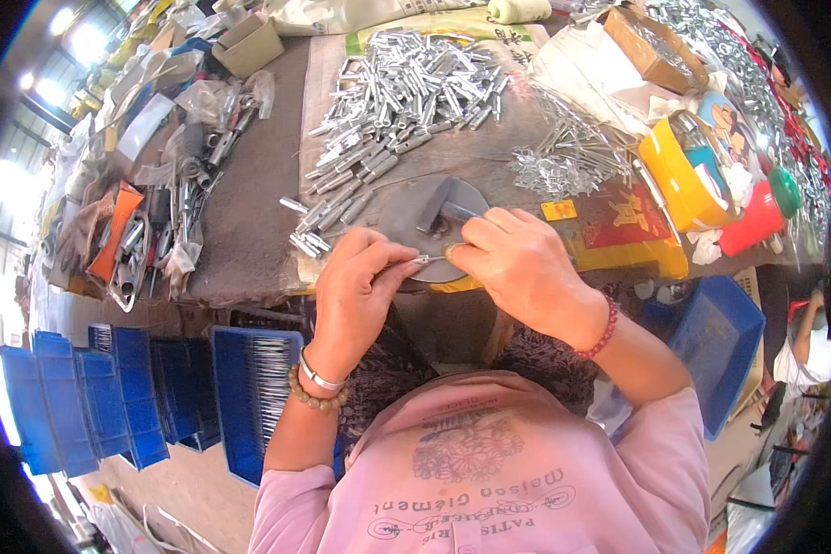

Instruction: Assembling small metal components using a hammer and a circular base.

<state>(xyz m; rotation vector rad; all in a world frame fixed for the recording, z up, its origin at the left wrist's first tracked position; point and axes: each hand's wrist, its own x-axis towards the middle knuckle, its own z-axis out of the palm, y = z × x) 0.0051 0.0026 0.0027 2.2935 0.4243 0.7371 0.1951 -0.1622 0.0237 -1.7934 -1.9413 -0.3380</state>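
Observation:
Between the thumb and forefinger of my left hand (355, 277) is a small silver metal part (422, 259), held over the near edge of a round grey metal disc (397, 217). My right hand (517, 258) is closed in a pinch just to the right of that part; what its fingertips hold is too small to make out. A dark metal block (432, 210) stands on the disc, beyond both hands. Several short silver metal tubes (342, 208) lie left of the disc, trailing from a large heap of tubes (425, 83) farther back.
Thin bent wire pieces (572, 152) are piled at the right, near a yellow container (679, 175) and a red cup (752, 222). Tools and bags (162, 203) clutter the left. Below the table edge stand blue bins (102, 397), a blue tray of rods (226, 406) and another blue bin (716, 346).

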